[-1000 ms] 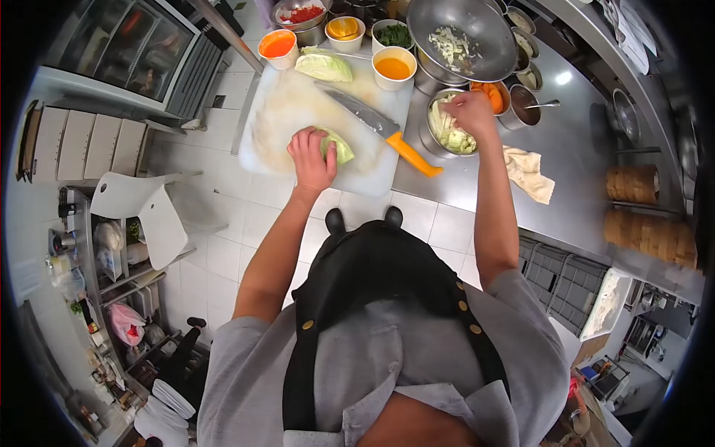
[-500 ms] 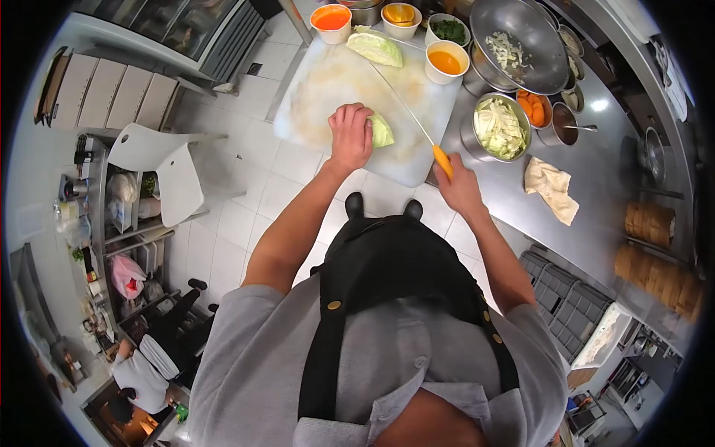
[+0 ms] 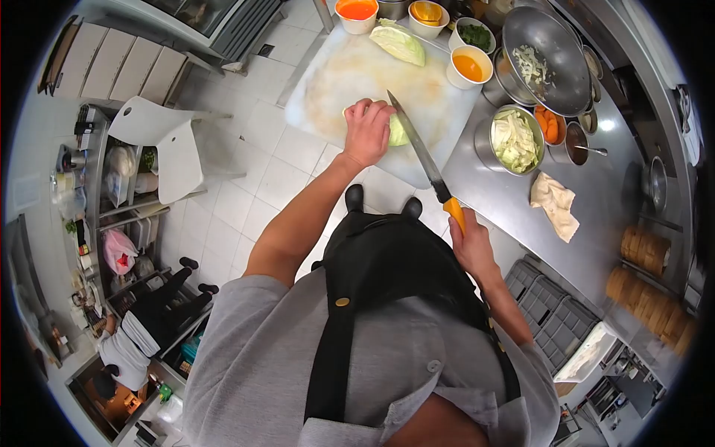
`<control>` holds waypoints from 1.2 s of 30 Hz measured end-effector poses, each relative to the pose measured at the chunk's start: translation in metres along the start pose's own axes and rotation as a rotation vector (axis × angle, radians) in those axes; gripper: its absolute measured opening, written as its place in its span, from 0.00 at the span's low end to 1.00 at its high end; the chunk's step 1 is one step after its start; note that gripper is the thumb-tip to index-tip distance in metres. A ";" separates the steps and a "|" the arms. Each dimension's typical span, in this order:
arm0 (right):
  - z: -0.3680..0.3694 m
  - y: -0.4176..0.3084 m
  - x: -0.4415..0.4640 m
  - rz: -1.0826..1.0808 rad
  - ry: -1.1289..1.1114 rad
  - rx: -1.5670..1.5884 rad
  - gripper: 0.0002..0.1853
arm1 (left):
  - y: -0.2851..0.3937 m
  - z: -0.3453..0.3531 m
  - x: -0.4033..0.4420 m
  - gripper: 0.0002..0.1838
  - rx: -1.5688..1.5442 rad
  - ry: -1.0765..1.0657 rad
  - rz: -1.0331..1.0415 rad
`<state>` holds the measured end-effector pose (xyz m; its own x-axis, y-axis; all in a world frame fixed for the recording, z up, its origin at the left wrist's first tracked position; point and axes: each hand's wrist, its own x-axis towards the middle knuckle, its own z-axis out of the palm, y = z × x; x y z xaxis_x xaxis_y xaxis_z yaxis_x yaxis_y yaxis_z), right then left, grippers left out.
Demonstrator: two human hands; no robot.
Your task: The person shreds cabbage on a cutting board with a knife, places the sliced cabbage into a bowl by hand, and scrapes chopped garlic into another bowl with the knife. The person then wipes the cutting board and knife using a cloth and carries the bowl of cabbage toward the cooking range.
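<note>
Steel worktop (image 3: 514,205), white board (image 3: 320,97) at its left, cabbage wedge (image 3: 398,132) on board, left grip (image 3: 366,130) clamped over it, right grip (image 3: 474,246) clamped on knife (image 3: 423,158), pale tiled floor (image 3: 231,205), white chair (image 3: 179,164).

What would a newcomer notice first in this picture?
Probably the yellow-handled knife in the right hand, its blade over the white cutting board. Next to the blade, the left hand holds a cabbage piece. Right of the board stands a metal pot of cut cabbage.

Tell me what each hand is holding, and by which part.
The right hand holds the knife by its yellow handle; the left hand holds a cabbage piece from above on the cutting board.
</note>
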<state>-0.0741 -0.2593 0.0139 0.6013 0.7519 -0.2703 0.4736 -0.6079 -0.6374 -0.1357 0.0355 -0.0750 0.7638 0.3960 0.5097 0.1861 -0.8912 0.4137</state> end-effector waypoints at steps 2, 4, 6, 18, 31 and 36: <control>-0.006 -0.004 -0.003 0.024 -0.023 0.011 0.13 | -0.001 0.001 0.000 0.20 0.000 0.009 0.001; -0.010 -0.006 -0.004 0.028 -0.044 0.000 0.13 | -0.002 0.000 -0.001 0.20 -0.002 0.006 -0.002; -0.013 -0.006 -0.004 0.015 -0.062 -0.034 0.14 | -0.003 0.001 -0.001 0.20 -0.003 0.010 0.001; 0.009 -0.032 0.082 -0.087 -0.086 -0.198 0.15 | -0.005 0.003 0.004 0.16 -0.049 0.077 -0.040; 0.071 -0.003 0.108 -0.143 -0.045 -0.161 0.19 | -0.012 0.007 -0.004 0.15 -0.076 0.087 -0.030; 0.055 -0.013 0.083 -0.064 0.002 -0.079 0.17 | -0.007 0.003 0.000 0.14 -0.088 0.129 -0.036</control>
<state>-0.0653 -0.1745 -0.0396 0.5699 0.7891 -0.2294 0.5603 -0.5773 -0.5940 -0.1348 0.0408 -0.0803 0.6711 0.4576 0.5833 0.1530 -0.8553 0.4950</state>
